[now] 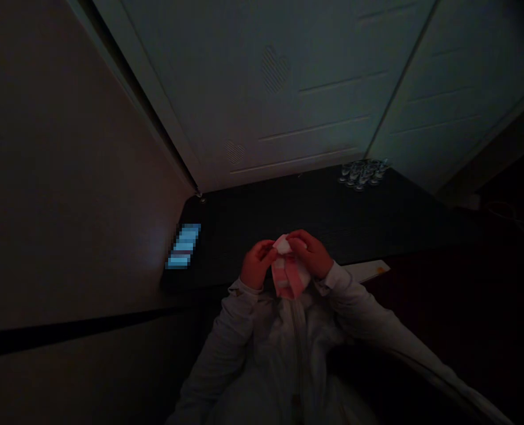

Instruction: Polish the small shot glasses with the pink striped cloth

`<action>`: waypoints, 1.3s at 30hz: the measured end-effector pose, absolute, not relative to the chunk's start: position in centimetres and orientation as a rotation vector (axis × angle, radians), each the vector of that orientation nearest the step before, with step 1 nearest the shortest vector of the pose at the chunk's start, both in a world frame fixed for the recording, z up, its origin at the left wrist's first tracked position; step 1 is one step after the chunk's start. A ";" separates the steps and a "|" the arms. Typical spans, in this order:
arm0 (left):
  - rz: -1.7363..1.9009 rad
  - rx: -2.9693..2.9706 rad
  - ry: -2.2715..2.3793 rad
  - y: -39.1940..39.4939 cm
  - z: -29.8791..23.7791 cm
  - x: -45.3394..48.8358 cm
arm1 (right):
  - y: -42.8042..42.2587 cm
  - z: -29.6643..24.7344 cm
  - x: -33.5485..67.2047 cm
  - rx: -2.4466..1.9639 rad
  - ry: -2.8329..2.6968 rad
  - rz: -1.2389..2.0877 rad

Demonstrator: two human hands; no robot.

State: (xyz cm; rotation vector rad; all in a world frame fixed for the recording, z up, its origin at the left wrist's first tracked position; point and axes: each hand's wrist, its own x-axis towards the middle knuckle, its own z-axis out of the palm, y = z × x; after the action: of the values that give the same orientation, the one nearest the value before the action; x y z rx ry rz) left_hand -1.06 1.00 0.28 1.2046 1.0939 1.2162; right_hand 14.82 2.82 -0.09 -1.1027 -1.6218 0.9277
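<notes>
Pink-and-white striped cloth (287, 274), small and crumpled, held up between both hands close to the chest, over the near edge of the dark desk (288, 218). Far left: pale wall (58, 177), dim. Next, at the desk's left edge, glowing blue screen (183, 246), blurred, lying flat, well apart from the hands. Then left hand (256, 264), fingers curled and pinching the cloth's upper left edge, pale sleeve (226, 330) running down to the elbow. Cloth in the middle, top bunched white between the fingertips, striped part hanging down in front of the zipped jacket (295, 342). Right hand (310, 252), fingers bent over the top of the cloth and pressed onto it, touching the left hand's fingertips or nearly so; too dark to tell which. Beyond, at the desk's far right corner, cluster of small clear glasses (363, 172) against the white panelled door (288, 88). Just right of the right wrist, flat white sheet (368, 270) with an orange mark, lying at the desk's near edge.
</notes>
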 end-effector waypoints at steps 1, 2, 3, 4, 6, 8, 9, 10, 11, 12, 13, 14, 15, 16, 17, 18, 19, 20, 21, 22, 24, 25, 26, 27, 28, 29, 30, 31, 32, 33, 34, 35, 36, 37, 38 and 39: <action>1.221 1.211 1.101 1.0 0.3 -1.1 | 2.8 -0.1 14.8 -1.102 -1.619 0.926; 1.224 1.220 1.108 1.0 0.3 -1.1 | 2.8 -0.2 14.8 -1.102 -1.617 0.925; 1.225 1.229 1.115 1.0 0.3 -1.1 | 2.8 -0.2 14.8 -1.104 -1.614 0.924; 1.226 1.235 1.120 0.9 0.3 -1.1 | 2.8 -0.3 14.8 -1.105 -1.611 0.922; 1.224 1.238 1.126 0.9 0.3 -1.0 | 2.8 -0.4 14.8 -1.098 -1.606 0.918; 1.223 1.229 1.124 0.8 0.4 -1.0 | 2.9 -0.4 14.8 -1.085 -1.591 0.917; 1.225 1.224 1.120 0.8 0.4 -1.0 | 2.9 -0.4 14.8 -1.084 -1.576 0.921; 1.228 1.219 1.115 0.8 0.5 -1.0 | 2.9 -0.3 14.9 -1.086 -1.554 0.928; 1.232 1.212 1.112 0.9 0.5 -1.0 | 2.9 -0.3 14.8 -1.092 -1.528 0.935; 1.240 1.205 1.110 0.9 0.5 -1.0 | 3.0 -0.3 14.8 -1.098 -1.495 0.940; 1.248 1.197 1.110 1.0 0.4 -1.1 | 3.0 -0.2 14.8 -1.102 -1.460 0.944; 1.258 1.187 1.111 1.0 0.4 -1.1 | 3.0 -0.2 14.8 -1.101 -1.427 0.946; 1.269 1.175 1.114 1.1 0.3 -1.2 | 3.0 -0.2 14.7 -1.093 -1.395 0.949; 1.277 1.168 1.117 1.2 0.2 -1.3 | 3.1 -0.2 14.7 -1.082 -1.372 0.957; 1.283 1.162 1.122 1.3 0.1 -1.3 | 3.1 -0.2 14.7 -1.071 -1.362 0.974; 1.286 1.158 1.130 1.3 0.1 -1.4 | 3.1 -0.2 14.7 -1.059 -1.365 1.000; 1.285 1.156 1.138 1.4 0.0 -1.5 | 3.1 -0.2 14.7 -1.046 -1.382 1.031; 1.283 1.156 1.145 1.4 -0.1 -1.5 | 3.1 -0.3 14.7 -1.033 -1.406 1.061; 1.279 1.155 1.149 1.5 -0.1 -1.6 | 3.1 -0.4 14.8 -1.022 -1.431 1.084; 1.279 1.148 1.149 1.5 -0.2 -1.6 | 3.1 -0.4 14.8 -1.011 -1.454 1.099; 1.293 1.122 1.134 1.6 -0.3 -1.7 | 3.2 -0.6 14.9 -0.997 -1.489 1.107; 1.307 1.106 1.122 1.6 -0.3 -1.7 | 3.2 -0.6 14.9 -0.996 -1.502 1.104; 1.319 1.090 1.109 1.6 -0.3 -1.7 | 3.2 -0.7 14.9 -0.998 -1.513 1.100; 1.329 1.078 1.098 1.6 -0.4 -1.7 | 3.2 -0.7 14.9 -1.003 -1.520 1.093; 1.335 1.071 1.091 1.6 -0.4 -1.6 | 3.2 -0.7 14.9 -1.006 -1.525 1.086; 1.338 1.071 1.090 1.6 -0.4 -1.6 | 3.2 -0.7 14.9 -1.007 -1.529 1.081; 1.337 1.077 1.098 1.6 -0.4 -1.6 | 3.2 -0.7 14.9 -1.007 -1.536 1.080; 1.333 1.087 1.112 1.6 -0.3 -1.6 | 3.2 -0.7 14.9 -1.008 -1.544 1.082; 1.327 1.102 1.129 1.6 -0.3 -1.6 | 3.3 -0.7 14.9 -1.006 -1.552 1.088; 1.319 1.121 1.145 1.6 -0.3 -1.5 | 3.3 -0.6 14.9 -1.003 -1.563 1.096; 1.311 1.140 1.155 1.6 -0.2 -1.5 | 3.3 -0.6 15.0 -0.998 -1.575 1.104; 1.305 1.154 1.160 1.6 -0.2 -1.5 | 3.4 -0.6 15.0 -0.993 -1.585 1.111; 1.303 1.164 1.160 1.6 -0.2 -1.5 | 3.4 -0.6 15.1 -0.987 -1.596 1.119; 1.303 1.167 1.157 1.6 -0.2 -1.5 | 3.4 -0.7 15.1 -0.981 -1.606 1.124; 1.304 1.166 1.155 1.6 -0.1 -1.5 | 3.4 -0.7 15.1 -0.977 -1.620 1.127; 1.303 1.162 1.156 1.6 -0.1 -1.5 | 3.4 -0.7 15.1 -0.977 -1.629 1.124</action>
State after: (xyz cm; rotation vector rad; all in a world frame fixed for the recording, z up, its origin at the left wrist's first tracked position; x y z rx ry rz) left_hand -1.50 1.57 -0.11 1.1622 1.1557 1.3026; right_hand 15.14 3.37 -0.68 -0.9768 -1.6295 1.1243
